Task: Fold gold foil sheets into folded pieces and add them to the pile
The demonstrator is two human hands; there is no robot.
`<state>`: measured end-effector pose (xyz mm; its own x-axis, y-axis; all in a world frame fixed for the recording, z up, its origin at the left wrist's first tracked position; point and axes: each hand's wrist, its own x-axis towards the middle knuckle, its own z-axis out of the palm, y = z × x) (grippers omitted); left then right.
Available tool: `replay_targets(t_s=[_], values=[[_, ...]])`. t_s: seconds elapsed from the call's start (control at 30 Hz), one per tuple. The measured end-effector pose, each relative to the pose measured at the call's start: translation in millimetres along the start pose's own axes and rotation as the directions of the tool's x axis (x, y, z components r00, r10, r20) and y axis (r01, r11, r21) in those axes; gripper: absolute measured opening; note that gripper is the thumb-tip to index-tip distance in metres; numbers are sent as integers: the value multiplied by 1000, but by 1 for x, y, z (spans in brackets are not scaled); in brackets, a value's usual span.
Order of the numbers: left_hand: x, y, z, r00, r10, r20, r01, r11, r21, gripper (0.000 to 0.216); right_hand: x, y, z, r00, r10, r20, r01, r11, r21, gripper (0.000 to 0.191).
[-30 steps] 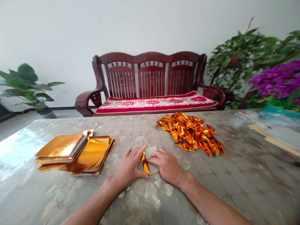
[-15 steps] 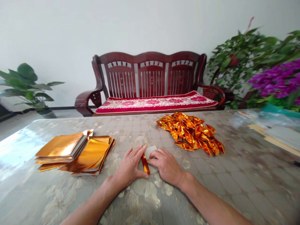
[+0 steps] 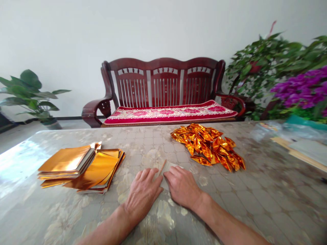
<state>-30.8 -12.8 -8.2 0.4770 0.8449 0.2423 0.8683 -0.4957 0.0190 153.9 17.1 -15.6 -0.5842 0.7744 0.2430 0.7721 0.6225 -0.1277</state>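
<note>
Between my hands on the table lies a sheet of foil paper (image 3: 167,166), its pale grey side up. A narrow folded strip stands along its left edge, and much of the sheet is hidden by my fingers. My left hand (image 3: 146,189) is closed at that folded edge, thumb and fingers gripping it. Curled over the right part of the same sheet is my right hand (image 3: 183,185), its knuckles up and fingertips out of sight. Stacked square foil sheets (image 3: 70,158), gold and orange, lie to the left. A pile of folded foil ingots (image 3: 204,143) is at the back right.
The table (image 3: 122,224) has a patterned, glossy cover. Plastic bags (image 3: 268,129) and flat papers (image 3: 306,149) lie at its right side. Behind it stands a wooden bench (image 3: 166,92) with a red cushion (image 3: 166,115). Plants stand at both sides.
My left hand has turned and closed in from lying flat beside the orange strip. The strip now shows as a thin tilted edge. My right hand has curled further over the sheet.
</note>
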Motion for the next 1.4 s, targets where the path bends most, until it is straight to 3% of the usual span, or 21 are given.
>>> replay_targets(t_s=[0.3, 0.47, 0.63, 0.77, 0.97, 1.17, 1.3, 1.4], values=[[7, -8, 8, 1000, -13, -3, 13, 998, 66, 15, 2, -8, -14, 1000, -7, -16, 6, 1000, -25, 7], [6, -2, 7, 994, 19, 104, -22, 999, 28, 12, -2, -5, -16, 999, 35, 41, -37, 998, 48, 14], [2, 7, 6, 996, -70, 59, 65, 994, 90, 19, -7, 5, -24, 995, -21, 95, 7, 989, 145, 29], [0, 16, 7, 996, -86, 39, 84, 995, 47, 13, -8, 6, -23, 995, -43, 91, 32, 992, 119, 24], [2, 22, 8, 994, -79, 82, 84, 994, -66, 23, -2, 1, -9, 998, -35, 47, 31, 997, 75, 8], [10, 11, 3, 983, -100, 156, 112, 991, -70, 21, 0, 9, -17, 998, -38, 51, 31, 990, 136, 18], [10, 6, 0, 989, -73, 126, 85, 992, -88, 24, -6, 22, -24, 994, -76, 77, 58, 976, 212, 42], [7, 5, -3, 993, -52, 110, 63, 993, -96, 25, -9, 29, -25, 996, -29, 88, 8, 972, 233, 45]])
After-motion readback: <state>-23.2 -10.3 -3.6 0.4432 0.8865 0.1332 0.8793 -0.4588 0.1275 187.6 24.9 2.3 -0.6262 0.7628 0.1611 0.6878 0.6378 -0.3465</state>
